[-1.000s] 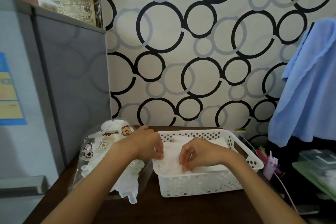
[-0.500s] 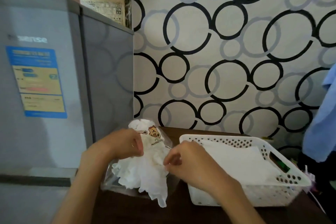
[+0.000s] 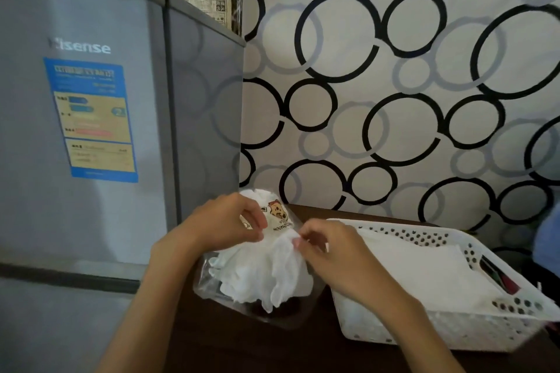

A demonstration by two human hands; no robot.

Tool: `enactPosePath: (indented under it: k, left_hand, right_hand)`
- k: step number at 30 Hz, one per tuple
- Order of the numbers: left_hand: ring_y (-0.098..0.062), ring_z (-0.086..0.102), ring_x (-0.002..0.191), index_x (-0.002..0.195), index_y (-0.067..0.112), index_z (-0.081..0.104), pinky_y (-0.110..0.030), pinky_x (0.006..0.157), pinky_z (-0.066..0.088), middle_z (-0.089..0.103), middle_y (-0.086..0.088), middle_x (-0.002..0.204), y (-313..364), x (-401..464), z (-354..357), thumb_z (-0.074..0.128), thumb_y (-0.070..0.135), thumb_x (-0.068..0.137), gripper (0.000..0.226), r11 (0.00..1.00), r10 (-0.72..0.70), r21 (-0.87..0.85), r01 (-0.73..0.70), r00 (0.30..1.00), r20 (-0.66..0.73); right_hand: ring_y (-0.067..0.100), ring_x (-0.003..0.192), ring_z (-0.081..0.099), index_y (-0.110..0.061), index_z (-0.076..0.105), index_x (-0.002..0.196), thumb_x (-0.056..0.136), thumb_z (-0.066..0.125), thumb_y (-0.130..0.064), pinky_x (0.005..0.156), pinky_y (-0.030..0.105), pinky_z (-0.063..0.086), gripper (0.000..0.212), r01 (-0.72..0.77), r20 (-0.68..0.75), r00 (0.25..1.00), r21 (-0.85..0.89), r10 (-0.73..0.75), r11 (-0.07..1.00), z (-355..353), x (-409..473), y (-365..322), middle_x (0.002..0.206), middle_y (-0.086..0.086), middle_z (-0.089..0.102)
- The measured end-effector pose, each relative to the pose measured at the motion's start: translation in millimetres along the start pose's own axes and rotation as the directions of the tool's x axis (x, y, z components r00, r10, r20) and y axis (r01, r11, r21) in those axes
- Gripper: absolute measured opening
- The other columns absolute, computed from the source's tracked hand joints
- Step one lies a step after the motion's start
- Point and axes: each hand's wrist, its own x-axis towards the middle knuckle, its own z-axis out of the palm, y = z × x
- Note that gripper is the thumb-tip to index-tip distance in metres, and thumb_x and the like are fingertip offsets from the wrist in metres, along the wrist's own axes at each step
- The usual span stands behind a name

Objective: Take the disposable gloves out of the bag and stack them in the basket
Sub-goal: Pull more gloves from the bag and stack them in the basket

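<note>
This looks like a room in someone's home. A grey household fridge (image 3: 91, 130) with a blue energy label (image 3: 91, 118) stands on the left, old newspapers (image 3: 203, 0) stacked on top of it. The wall (image 3: 394, 85) behind is papered in black and grey circles. A small dark wooden surface (image 3: 242, 348) is squeezed in beside the fridge, with blue cloth (image 3: 550, 239) hanging at the right edge.

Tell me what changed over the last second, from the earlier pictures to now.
Both hands left the basket and moved left to the bag. The left hand now holds the bag's printed top; the right hand pinches the white gloves spilling from it. The view also swung left. The basket, with its stacked gloves, stayed on the table, as did the bag.
</note>
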Motion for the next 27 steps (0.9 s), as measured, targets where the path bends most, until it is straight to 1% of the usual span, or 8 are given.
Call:
enactPosePath:
  k: [3,6,10,14,17,20,23,27]
  left_hand:
    - [0.001,0.064,0.086,0.083,0.04,0.067,-0.034,0.088,0.053,0.067,0.022,0.092,0.0,1.9,5.8,0.072,0.023,0.081,0.018,0.999,0.041,-0.024,-0.04,0.998,0.047]
    - [0.005,0.057,0.102,0.104,0.041,0.061,-0.02,0.089,0.05,0.06,0.022,0.113,1.2,1.5,4.8,0.073,0.024,0.082,0.03,0.994,0.09,-0.07,-0.082,0.989,0.117]
    - [0.014,0.044,0.119,0.131,0.047,0.046,-0.018,0.1,0.039,0.049,0.034,0.128,17.9,-3.8,0.8,0.074,0.053,0.072,0.066,0.958,0.206,-0.24,-0.156,0.958,0.2]
    - [0.0,0.062,0.105,0.114,0.028,0.068,-0.032,0.098,0.049,0.069,0.016,0.111,35.4,-3.2,10.9,0.071,0.046,0.081,0.038,0.904,0.236,-0.389,-0.177,0.966,0.109]
    - [-0.016,0.071,0.089,0.094,0.011,0.073,-0.044,0.087,0.056,0.075,0.0,0.094,44.8,-2.1,11.7,0.072,0.032,0.083,0.024,0.876,0.164,-0.456,-0.156,0.986,-0.024]
    - [-0.021,0.071,0.08,0.084,0.011,0.072,-0.047,0.079,0.057,0.074,-0.004,0.083,52.5,-2.1,11.5,0.076,0.036,0.078,0.026,0.897,0.14,-0.405,-0.175,0.983,-0.115]
    - [-0.019,0.07,0.076,0.082,0.014,0.069,-0.044,0.073,0.058,0.072,-0.002,0.08,55.1,-4.1,14.0,0.08,0.039,0.073,0.028,0.908,0.161,-0.363,-0.211,0.973,-0.164]
    - [-0.011,0.07,0.072,0.094,0.02,0.065,-0.027,0.062,0.057,0.074,0.001,0.082,50.3,-6.2,11.1,0.08,0.043,0.066,0.039,0.887,0.164,-0.428,-0.174,0.985,-0.06]
  right_hand:
    - [0.004,0.09,0.065,-0.025,0.065,0.097,0.096,0.051,-0.029,0.08,0.021,0.054,0.015,-0.052,-0.043,0.997,0.305,0.068,0.951,-16.0,5.7,10.4,0.095,-0.01,0.069]
    - [0.011,0.093,0.066,-0.021,0.064,0.106,0.099,0.046,-0.025,0.076,0.021,0.053,0.02,-0.194,0.072,0.98,0.581,0.188,0.79,-28.3,8.5,15.1,0.097,-0.003,0.07]
    - [0.009,0.082,0.064,-0.015,0.067,0.103,0.099,0.043,-0.02,0.072,0.023,0.049,0.025,-0.234,0.237,0.969,0.768,0.075,0.597,-38.9,4.7,19.4,0.088,-0.002,0.07]
    - [0.01,0.072,0.063,-0.011,0.067,0.094,0.099,0.039,-0.015,0.059,0.019,0.051,0.028,-0.243,0.251,0.967,0.859,0.044,0.45,-45.1,2.4,15.2,0.08,0.003,0.067]
    - [0.016,0.084,0.063,-0.018,0.066,0.097,0.097,0.039,-0.046,0.073,0.028,0.054,0.039,-0.299,0.213,0.952,0.807,0.222,0.51,-47.1,10.5,25.0,0.094,0.006,0.067]
    - [0.015,0.104,0.065,-0.028,0.064,0.118,0.056,0.055,-0.084,0.095,0.04,0.05,0.084,-0.336,0.257,0.942,0.682,0.217,0.65,-49.4,8.5,22.8,0.11,-0.004,0.07]
    - [0.003,0.081,0.069,-0.027,0.068,0.101,0.069,0.073,-0.049,0.071,0.021,0.057,0.039,-0.102,-0.016,0.992,0.497,0.127,0.862,-47.0,3.0,19.4,0.09,-0.008,0.073]
    - [-0.002,0.072,0.066,-0.026,0.069,0.093,0.078,0.074,-0.027,0.056,0.012,0.048,0.015,0.033,-0.254,0.962,0.477,0.101,0.878,-54.2,2.6,29.0,0.082,-0.01,0.071]
